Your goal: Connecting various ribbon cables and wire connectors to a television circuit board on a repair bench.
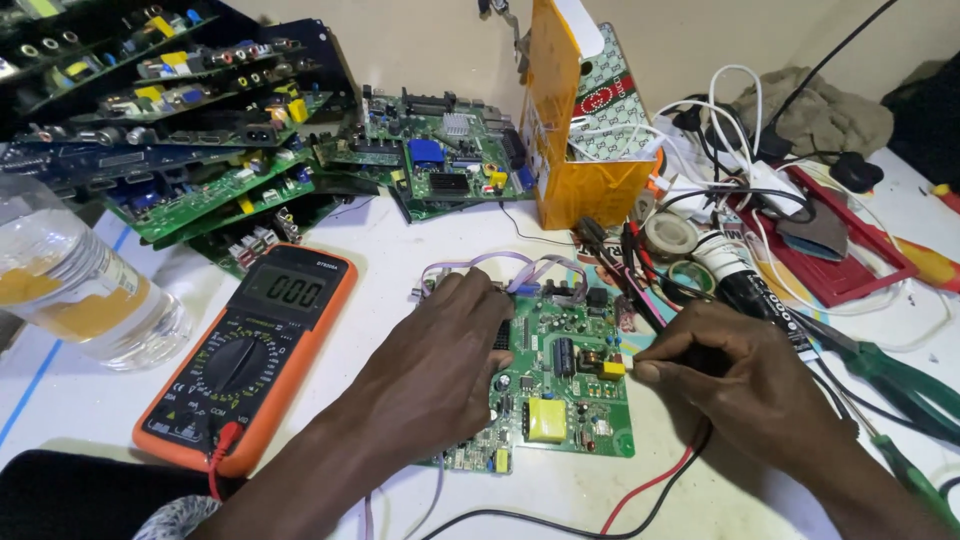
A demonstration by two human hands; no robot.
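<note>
Little bare table (400, 225) is left around the hands, only a strip toward the near edge. A stack of circuit boards (200, 140) crowds beyond the left hand (440, 370), which lies flat, fingers spread, on the green circuit board (560, 390). An orange multimeter (250, 355) sits just outside it. The right hand (740, 385), closed, pinches a probe (700, 360) at the board's edge; pliers (900, 385) lie outside it.
</note>
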